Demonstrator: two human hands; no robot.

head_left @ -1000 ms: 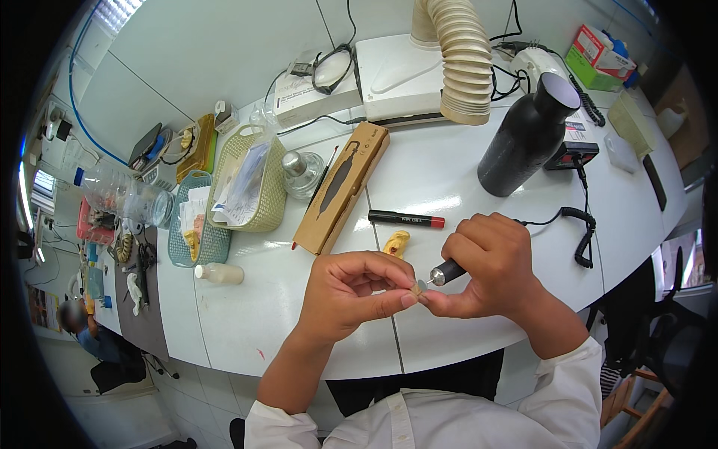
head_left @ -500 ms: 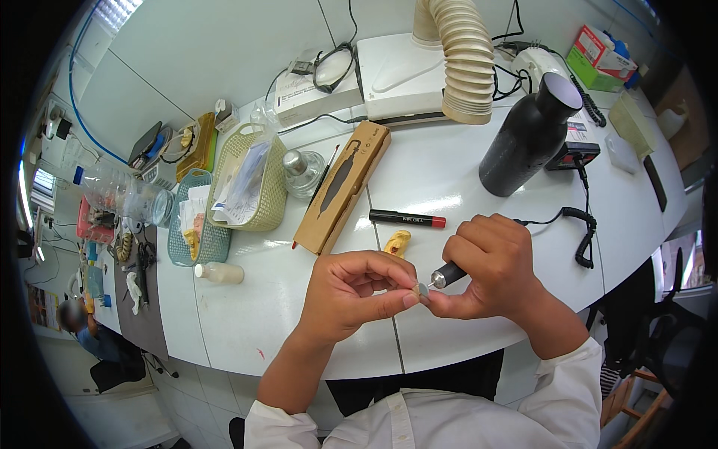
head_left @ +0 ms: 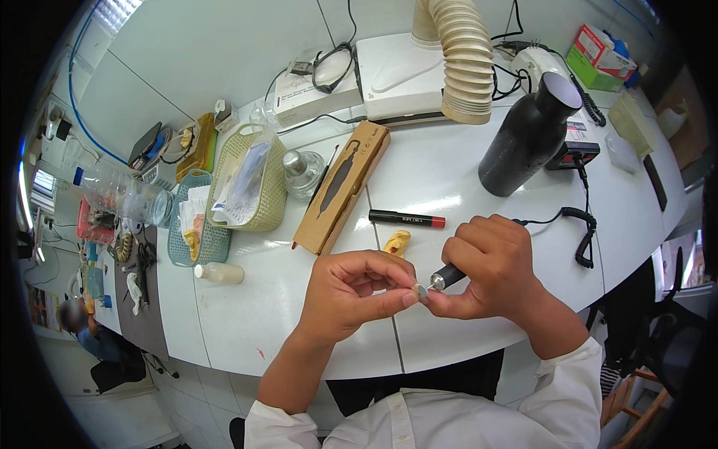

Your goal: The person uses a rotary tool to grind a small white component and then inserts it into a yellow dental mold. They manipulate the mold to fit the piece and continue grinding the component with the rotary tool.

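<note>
Between thumb and forefinger, my left hand [head_left: 355, 293] pinches a small greyish piece [head_left: 421, 290], too small to name. My right hand [head_left: 490, 263] is wrapped round a rotary handpiece [head_left: 447, 276], dark-bodied with a silver nose. Its tip points left and meets or nearly meets the grey piece; contact is too fine to make out. The right thumb lies just beneath the piece, close to the left fingertips. Just beyond my hands a small yellow dental model [head_left: 397, 243] lies on the white table [head_left: 321, 359]. Behind it is a black marker [head_left: 407, 218] with a red end.
A long cardboard box [head_left: 342, 187] lies left of the marker, beside a glass jar [head_left: 303, 173] and a green basket [head_left: 262, 213]. A small cream bottle [head_left: 219, 273] lies nearer. At right stand a black flask [head_left: 527, 138] and a coiled cord [head_left: 580, 217]. A ribbed hose [head_left: 467, 63] hangs behind.
The handpiece has tilted slightly, its silver nose shifting a little left and down by the grey piece. Both hands otherwise keep their places.
</note>
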